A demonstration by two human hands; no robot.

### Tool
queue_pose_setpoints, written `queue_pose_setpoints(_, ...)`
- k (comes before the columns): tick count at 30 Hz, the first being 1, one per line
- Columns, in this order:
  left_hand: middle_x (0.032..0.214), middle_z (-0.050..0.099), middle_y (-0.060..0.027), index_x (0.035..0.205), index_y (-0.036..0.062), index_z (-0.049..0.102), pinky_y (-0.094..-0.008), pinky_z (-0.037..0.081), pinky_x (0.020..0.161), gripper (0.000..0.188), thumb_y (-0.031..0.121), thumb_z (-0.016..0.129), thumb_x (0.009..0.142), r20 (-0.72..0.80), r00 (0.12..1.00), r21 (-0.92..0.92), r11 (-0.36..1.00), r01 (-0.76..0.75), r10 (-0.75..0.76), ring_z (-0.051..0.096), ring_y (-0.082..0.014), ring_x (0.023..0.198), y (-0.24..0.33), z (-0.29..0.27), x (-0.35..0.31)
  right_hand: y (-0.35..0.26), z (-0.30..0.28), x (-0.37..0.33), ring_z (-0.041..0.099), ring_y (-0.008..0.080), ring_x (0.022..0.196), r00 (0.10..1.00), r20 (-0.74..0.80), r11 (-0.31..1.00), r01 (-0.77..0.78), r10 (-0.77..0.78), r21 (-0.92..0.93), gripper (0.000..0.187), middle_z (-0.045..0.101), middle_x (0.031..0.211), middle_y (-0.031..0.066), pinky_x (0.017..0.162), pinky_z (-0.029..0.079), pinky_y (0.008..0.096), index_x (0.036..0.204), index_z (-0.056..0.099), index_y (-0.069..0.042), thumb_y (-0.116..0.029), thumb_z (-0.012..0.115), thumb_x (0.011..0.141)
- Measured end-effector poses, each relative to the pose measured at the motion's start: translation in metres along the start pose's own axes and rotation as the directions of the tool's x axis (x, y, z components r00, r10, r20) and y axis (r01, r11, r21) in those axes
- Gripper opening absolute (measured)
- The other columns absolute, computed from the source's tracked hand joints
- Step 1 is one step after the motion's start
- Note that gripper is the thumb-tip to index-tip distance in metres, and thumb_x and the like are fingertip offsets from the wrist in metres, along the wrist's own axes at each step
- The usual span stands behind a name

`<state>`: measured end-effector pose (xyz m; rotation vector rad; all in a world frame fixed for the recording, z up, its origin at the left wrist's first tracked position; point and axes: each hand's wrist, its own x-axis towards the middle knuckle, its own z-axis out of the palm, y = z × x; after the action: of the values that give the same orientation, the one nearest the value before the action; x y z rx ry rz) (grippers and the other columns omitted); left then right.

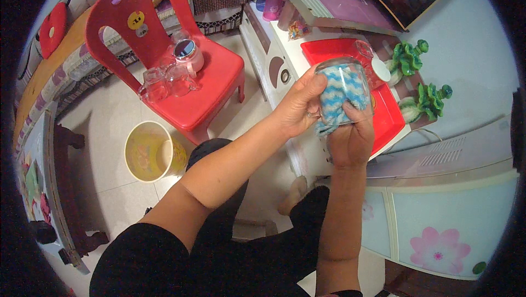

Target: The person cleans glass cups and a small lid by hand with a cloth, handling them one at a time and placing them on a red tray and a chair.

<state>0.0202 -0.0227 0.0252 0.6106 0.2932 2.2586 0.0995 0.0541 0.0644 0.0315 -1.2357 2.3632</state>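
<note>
In front of me, above the edge of the white cabinet, a clear glass cup (359,73) is held tilted. A blue-and-white striped cloth (335,91) fills much of its inside, and a bit of it hangs out at the lower end. My left hand (300,104) is closed around the left side of the glass, thumb along its wall. From below, my right hand (350,139) grips the cloth at the lower end of the glass. The right thumb lies near the rim; whether it is inside or outside the glass, I cannot tell.
A red tray (388,124) with glassware and a white round piece (380,70) lies behind my hands. Several glass mugs (167,82) and a pink jar (189,57) stand on a red chair (219,64). A yellow bin (131,157) is on the floor; green ornaments (430,101) line the wall.
</note>
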Motion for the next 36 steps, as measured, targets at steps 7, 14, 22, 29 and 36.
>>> queue_pose_setpoints(7, 0.115, 0.055, -0.0074, 0.127, 0.0091, 0.041, -0.0353, 0.049, 0.090, 0.058, 0.039, 0.064, 0.082, -0.068, 0.997, -0.064, 0.997, 0.038, -0.042, 0.056, -0.0200, 0.106, 0.002, -0.009, 0.002, 0.006, -0.019, -0.002, 0.055, 0.0206, 0.100, 0.991, 0.001, 0.755, 0.101, -0.132, -0.648, 0.041, 0.056, 0.112, 0.0121, 0.088, 0.043, 0.0319, 0.122, 0.045, 0.004, -0.005, 0.053, 0.083)
queue_pose_setpoints(14, 0.116, 0.057, -0.0087, 0.124, 0.0073, 0.045, -0.0372, 0.047, 0.092, 0.057, 0.044, 0.060, 0.083, -0.182, 0.983, 0.009, 1.000, 0.010, -0.009, 0.057, -0.0216, 0.106, 0.004, -0.014, 0.005, 0.009, -0.007, -0.008, 0.060, 0.0251, 0.087, 0.953, 0.110, 0.311, 0.199, -0.282, -0.929, 0.027, 0.061, 0.097, 0.0130, 0.077, 0.045, 0.0315, 0.107, 0.055, 0.002, -0.013, 0.058, 0.085)
queue_pose_setpoints(22, 0.108, 0.058, -0.0041, 0.125, 0.0100, 0.042, -0.0311, 0.052, 0.082, 0.056, 0.039, 0.063, 0.083, -0.082, 0.996, 0.116, 0.993, 0.036, -0.026, 0.059, -0.0171, 0.100, -0.003, -0.015, 0.004, 0.011, -0.009, -0.004, 0.058, 0.0161, 0.087, 0.972, -0.052, 0.699, 0.128, -0.231, -0.703, 0.026, 0.059, 0.104, 0.0101, 0.078, 0.046, 0.0288, 0.110, 0.054, 0.003, -0.011, 0.054, 0.088)
queue_pose_setpoints(29, 0.114, 0.055, -0.0057, 0.127, 0.0092, 0.040, -0.0305, 0.053, 0.081, 0.061, 0.040, 0.064, 0.081, -0.071, 0.996, -0.007, 0.998, 0.057, -0.057, 0.057, -0.0179, 0.103, -0.006, -0.005, 0.001, 0.000, -0.009, -0.002, 0.059, 0.0202, 0.094, 0.997, -0.005, 0.986, -0.077, 0.078, 0.147, 0.034, 0.058, 0.109, 0.0113, 0.084, 0.048, 0.0327, 0.118, 0.047, 0.000, -0.010, 0.051, 0.087)
queue_pose_setpoints(36, 0.107, 0.058, -0.0037, 0.123, 0.0095, 0.044, -0.0216, 0.052, 0.063, 0.053, 0.037, 0.064, 0.083, -0.134, 0.987, -0.033, 0.996, 0.086, -0.089, 0.060, -0.0113, 0.091, -0.008, -0.008, 0.002, 0.001, -0.016, -0.004, 0.054, 0.0249, 0.105, 0.990, 0.026, 0.753, 0.124, -0.141, -0.647, 0.029, 0.056, 0.111, 0.0147, 0.090, 0.043, 0.0373, 0.109, 0.053, 0.001, -0.005, 0.051, 0.081)
